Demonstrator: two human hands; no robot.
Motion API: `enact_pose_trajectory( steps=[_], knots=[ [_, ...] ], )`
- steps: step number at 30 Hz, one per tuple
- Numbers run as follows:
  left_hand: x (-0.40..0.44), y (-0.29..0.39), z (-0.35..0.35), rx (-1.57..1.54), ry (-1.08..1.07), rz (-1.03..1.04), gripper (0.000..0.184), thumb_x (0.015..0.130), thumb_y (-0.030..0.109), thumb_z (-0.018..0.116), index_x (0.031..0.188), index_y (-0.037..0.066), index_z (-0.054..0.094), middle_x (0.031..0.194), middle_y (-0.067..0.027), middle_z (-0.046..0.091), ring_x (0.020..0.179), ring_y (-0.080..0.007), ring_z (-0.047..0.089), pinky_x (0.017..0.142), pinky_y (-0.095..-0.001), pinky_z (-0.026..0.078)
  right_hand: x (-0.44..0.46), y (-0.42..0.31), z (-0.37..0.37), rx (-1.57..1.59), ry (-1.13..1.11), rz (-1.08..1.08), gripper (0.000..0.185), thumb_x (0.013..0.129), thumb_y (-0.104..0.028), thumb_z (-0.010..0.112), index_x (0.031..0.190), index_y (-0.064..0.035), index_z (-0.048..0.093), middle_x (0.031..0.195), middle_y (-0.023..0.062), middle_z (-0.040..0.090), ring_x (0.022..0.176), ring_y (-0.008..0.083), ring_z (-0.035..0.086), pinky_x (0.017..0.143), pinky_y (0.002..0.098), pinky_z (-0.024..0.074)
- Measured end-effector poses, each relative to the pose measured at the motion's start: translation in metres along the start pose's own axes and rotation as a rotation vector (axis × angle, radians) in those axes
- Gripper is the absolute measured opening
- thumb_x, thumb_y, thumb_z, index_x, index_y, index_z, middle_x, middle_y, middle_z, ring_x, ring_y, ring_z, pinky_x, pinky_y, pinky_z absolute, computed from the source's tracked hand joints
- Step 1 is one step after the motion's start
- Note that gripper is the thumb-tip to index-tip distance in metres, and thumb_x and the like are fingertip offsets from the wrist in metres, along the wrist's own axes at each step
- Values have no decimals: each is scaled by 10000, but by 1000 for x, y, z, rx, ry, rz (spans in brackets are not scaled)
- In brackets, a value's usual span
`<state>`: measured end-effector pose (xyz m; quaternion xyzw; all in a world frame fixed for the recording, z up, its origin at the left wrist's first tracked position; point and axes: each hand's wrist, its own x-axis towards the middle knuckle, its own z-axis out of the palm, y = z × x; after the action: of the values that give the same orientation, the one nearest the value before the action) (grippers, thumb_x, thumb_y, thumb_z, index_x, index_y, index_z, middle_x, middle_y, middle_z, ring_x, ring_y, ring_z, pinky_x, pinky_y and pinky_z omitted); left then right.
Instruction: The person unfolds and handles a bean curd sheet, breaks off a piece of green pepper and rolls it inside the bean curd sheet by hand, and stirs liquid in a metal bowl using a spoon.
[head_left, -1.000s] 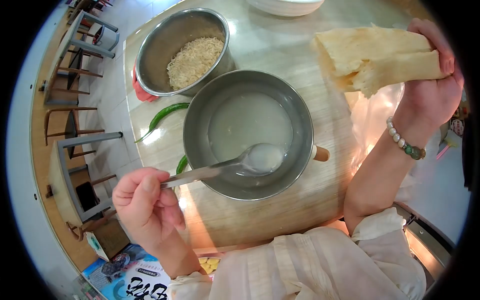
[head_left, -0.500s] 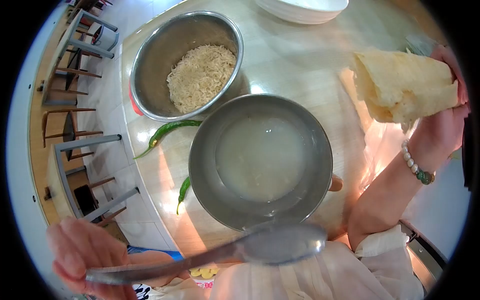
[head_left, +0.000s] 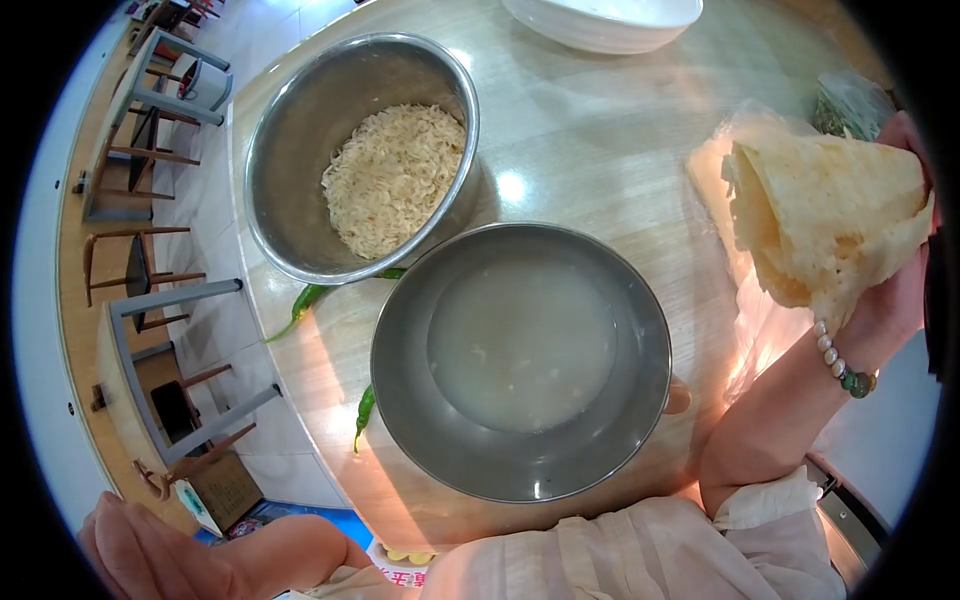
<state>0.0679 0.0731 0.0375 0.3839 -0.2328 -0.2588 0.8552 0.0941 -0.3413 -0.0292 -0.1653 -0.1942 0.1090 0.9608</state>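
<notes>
At the right edge my right hand (head_left: 903,295) grips a folded, torn flatbread (head_left: 830,215), holding it above the table. My left hand (head_left: 160,555) is low at the left edge, its fingers curled together; no spoon shows in this view. A grey pan (head_left: 400,400) of cloudy whitish liquid (head_left: 525,345) stands between my arms. Behind it to the left, a steel pot (head_left: 290,170) contains pale, rice-like grains (head_left: 395,180). One green chili (head_left: 305,300) lies partly behind the pot's rim, another (head_left: 364,415) beside the pan.
A white bowl (head_left: 605,35) stands at the table's far edge. Clear plastic (head_left: 755,330) lies below the flatbread, and a bag with something green (head_left: 850,105) is at the upper right. Chairs (head_left: 150,265) and table frames are on the left.
My left hand has gone from the pan toward the lower left, and the spoon has left view. My right hand and the flatbread have shifted right and lower in the picture.
</notes>
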Motion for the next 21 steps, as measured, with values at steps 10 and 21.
enact_pose_trajectory(
  steps=[10, 21],
  knots=[
    [-51, -42, -2, 643, 557, 538, 141, 929, 112, 566, 831, 23, 518, 808, -69, 515, 569, -87, 530, 400, -161, 404, 2, -12, -17, 85, -82, -49, 543, 874, -542, 468, 509, -145, 412, 515, -20, 457, 604, 110, 474, 624, 287, 435],
    [-45, -67, 20, 1523, 354, 225, 232, 957, 132, 509, 953, -89, 580, 778, -160, 544, 401, -150, 508, 359, -214, 379, 11, -15, -11, 69, -150, 41, 693, 844, -734, 361, 514, -128, 427, 542, 7, 499, 592, 114, 491, 593, 285, 457]
  ],
)
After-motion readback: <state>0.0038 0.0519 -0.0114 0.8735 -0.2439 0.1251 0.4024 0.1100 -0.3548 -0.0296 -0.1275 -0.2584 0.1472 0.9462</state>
